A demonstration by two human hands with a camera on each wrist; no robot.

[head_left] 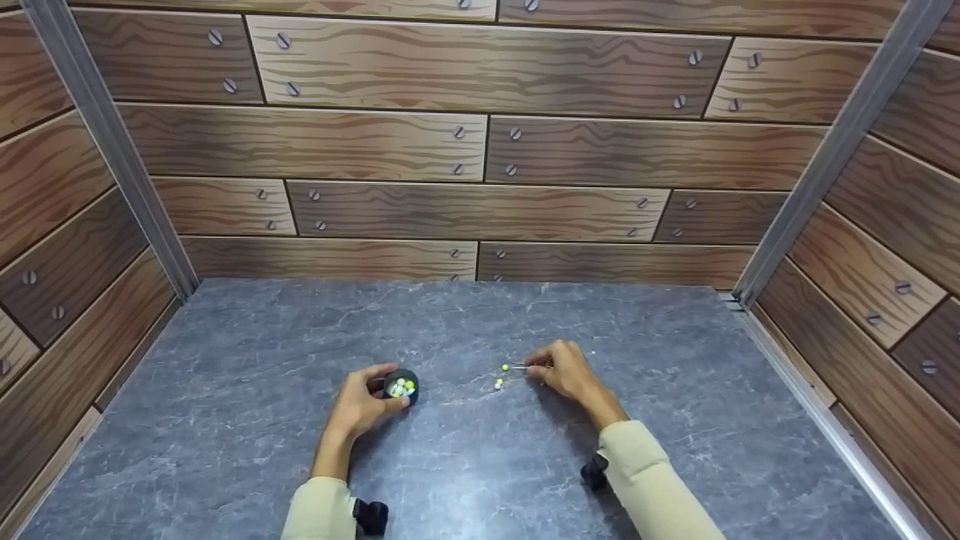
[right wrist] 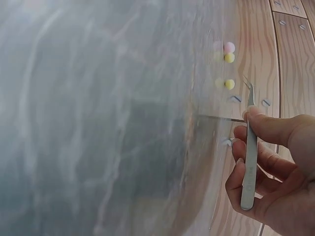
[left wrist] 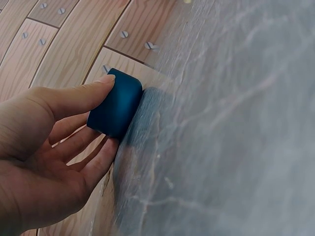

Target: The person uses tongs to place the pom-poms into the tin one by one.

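Observation:
My left hand point(head_left: 361, 401) grips a small dark round cup point(head_left: 415, 391) between thumb and fingers, near the middle of the table. Several small yellow-green and white balls point(head_left: 402, 386) lie inside it. The left wrist view shows the cup point(left wrist: 118, 105) as deep blue; its inside is hidden there. My right hand point(head_left: 566, 371) pinches metal tweezers point(right wrist: 250, 172) with bent tips pointing left. Those tips are apart with no ball between them, close to a lone yellow ball point(right wrist: 229, 84). Beside that ball, a yellow ball point(right wrist: 229, 58) and a pinkish-white ball point(right wrist: 229, 47) sit together on the table.
A grey marbled tabletop point(head_left: 465, 322) extends under both hands. Wood-patterned panels point(head_left: 390, 142) stand at the back and sides, with metal posts point(head_left: 840, 142) at the corners. A tiny pale speck point(head_left: 593, 352) lies just beyond my right hand.

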